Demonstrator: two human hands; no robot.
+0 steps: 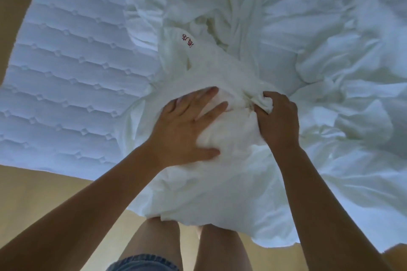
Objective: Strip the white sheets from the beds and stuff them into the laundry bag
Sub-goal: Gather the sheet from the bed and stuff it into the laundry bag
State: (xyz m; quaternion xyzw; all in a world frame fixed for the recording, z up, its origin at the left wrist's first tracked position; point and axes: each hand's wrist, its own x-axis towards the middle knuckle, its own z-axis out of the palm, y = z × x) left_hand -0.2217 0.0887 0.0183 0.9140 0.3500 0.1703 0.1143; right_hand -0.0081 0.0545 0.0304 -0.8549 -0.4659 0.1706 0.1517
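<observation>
At left, the quilted mattress (pixel 66 72) is lying bare. At near centre the left hand (pixel 187 130), fingers spread flat, is pressing a wad of white sheet (pixel 231 134) into what appears to be the laundry bag (pixel 204 61), white with red characters. The right hand (pixel 277 121) is gripping the bag's bunched mouth. More sheet is lying crumpled at right, and feeding it in next likely calls for a wider opening.

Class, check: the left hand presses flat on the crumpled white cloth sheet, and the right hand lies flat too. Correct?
No: the head view shows the right hand gripping a bunch of the crumpled white cloth sheet; the left hand presses flat.
</observation>
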